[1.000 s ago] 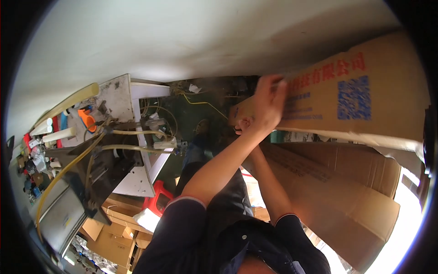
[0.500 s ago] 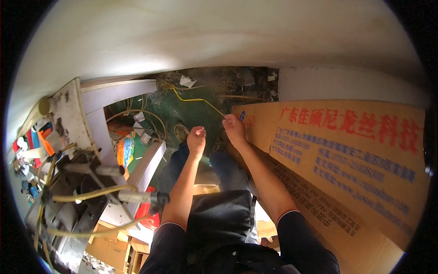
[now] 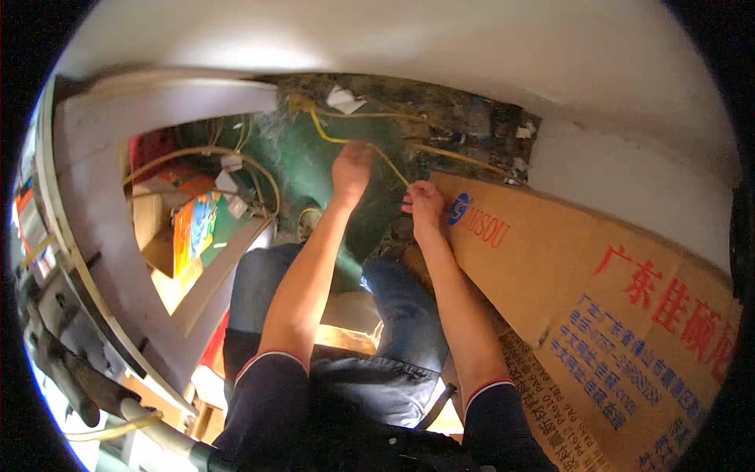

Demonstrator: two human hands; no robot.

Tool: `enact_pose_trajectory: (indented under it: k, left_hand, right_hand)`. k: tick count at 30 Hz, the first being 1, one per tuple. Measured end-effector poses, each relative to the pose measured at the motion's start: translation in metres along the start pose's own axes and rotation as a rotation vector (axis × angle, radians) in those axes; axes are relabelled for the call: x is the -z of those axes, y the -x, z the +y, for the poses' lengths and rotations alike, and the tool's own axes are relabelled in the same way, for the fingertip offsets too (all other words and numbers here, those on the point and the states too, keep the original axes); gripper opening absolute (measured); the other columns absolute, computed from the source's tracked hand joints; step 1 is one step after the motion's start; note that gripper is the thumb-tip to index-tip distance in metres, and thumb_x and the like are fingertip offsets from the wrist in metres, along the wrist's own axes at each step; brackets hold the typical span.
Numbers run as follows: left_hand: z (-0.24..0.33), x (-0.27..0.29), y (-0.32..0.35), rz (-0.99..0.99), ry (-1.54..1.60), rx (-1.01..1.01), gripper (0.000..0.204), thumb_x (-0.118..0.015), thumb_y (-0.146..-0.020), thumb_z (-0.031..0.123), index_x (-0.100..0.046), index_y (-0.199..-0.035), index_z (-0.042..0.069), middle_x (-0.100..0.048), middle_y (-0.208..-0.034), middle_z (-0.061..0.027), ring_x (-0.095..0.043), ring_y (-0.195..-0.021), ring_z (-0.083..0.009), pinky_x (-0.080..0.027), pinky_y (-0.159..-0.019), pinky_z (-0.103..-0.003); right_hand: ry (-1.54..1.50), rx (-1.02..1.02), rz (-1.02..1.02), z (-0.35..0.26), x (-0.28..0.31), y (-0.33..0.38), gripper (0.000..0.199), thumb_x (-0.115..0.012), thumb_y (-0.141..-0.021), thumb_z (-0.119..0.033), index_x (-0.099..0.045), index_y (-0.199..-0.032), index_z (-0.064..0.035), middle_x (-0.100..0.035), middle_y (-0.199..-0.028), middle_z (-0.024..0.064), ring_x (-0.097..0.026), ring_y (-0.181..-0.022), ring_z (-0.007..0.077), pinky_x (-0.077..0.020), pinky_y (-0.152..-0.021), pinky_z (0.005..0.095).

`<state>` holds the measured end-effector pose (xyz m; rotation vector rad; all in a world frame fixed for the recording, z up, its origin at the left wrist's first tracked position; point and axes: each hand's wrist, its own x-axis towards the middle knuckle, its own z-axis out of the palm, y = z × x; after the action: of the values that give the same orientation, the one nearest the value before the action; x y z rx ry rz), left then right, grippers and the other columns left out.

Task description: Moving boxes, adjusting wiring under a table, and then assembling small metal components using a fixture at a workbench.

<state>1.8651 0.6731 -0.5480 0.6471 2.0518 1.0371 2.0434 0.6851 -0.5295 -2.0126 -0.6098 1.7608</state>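
Pinching the yellow cord [image 3: 394, 167] left of the cardboard box [image 3: 523, 244], my right grip [image 3: 427, 209] has one stretch caught, the farther stretch lies loose, and about my left grip [image 3: 351, 175] I cannot tell.

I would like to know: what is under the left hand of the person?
The yellow cord shows on both sides of the left hand, with green floor around. The part directly beneath is covered, so I cannot tell whether it is held there.

A bright patch of light [image 3: 244, 49] marks the pale wall [image 3: 440, 47] beyond green floor [image 3: 303, 167] and whitish table frame [image 3: 90, 173].
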Motion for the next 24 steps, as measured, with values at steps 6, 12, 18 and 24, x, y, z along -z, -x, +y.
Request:
enact_pose_trajectory:
  k: [6, 12, 18, 24]
  left_hand:
    - [-0.034, 0.049, 0.057, -0.059, -0.124, 0.162, 0.025, -0.059, -0.096, 0.016, -0.07, -0.114, 0.003, -0.075, -0.098, -0.0142, -0.071, -0.087, -0.0215, -0.055, -0.076, -0.033]
    - [-0.089, 0.093, 0.07, -0.126, 0.702, 0.071, 0.026, -0.066, -0.088, 0.004, -0.065, -0.114, -0.001, -0.07, -0.094, -0.0074, -0.066, -0.086, -0.0175, -0.052, -0.073, -0.029]
    - [-0.017, 0.022, 0.081, -0.029, -0.103, 0.136, 0.022, -0.066, -0.088, 0.018, -0.072, -0.104, 0.004, -0.075, -0.096, -0.0173, -0.072, -0.093, -0.0334, -0.056, -0.082, -0.043]
    - [-0.115, 0.034, -0.014, 0.125, 0.039, 0.169, 0.021, -0.068, -0.092, 0.02, -0.072, -0.102, 0.002, -0.076, -0.093, -0.0166, -0.073, -0.084, -0.0291, -0.057, -0.074, -0.041]
  right_hand:
    - [0.098, -0.118, -0.144, 0.003, -0.042, -0.014, 0.015, -0.063, -0.098, -0.009, -0.065, -0.111, -0.0017, -0.067, -0.095, 0.008, -0.065, -0.075, 0.016, -0.0568, -0.057, 0.03]
    - [0.129, 0.002, -0.424, -0.006, -0.086, 0.011, 0.016, -0.065, -0.094, -0.01, -0.068, -0.108, -0.0028, -0.068, -0.086, 0.0066, -0.061, -0.062, 0.0149, -0.0514, -0.05, 0.0294]
    - [0.661, 0.273, -0.268, 0.065, -0.025, -0.065, 0.022, -0.071, -0.089, -0.023, -0.074, -0.1, -0.0046, -0.072, -0.09, 0.0158, -0.07, -0.082, 0.0324, -0.055, -0.071, 0.0424]
    - [0.291, 0.237, -0.241, 0.024, -0.07, -0.03, 0.01, -0.065, -0.093, -0.013, -0.067, -0.102, -0.0078, -0.064, -0.081, 0.0016, -0.06, -0.063, 0.0117, -0.0501, -0.051, 0.0284]
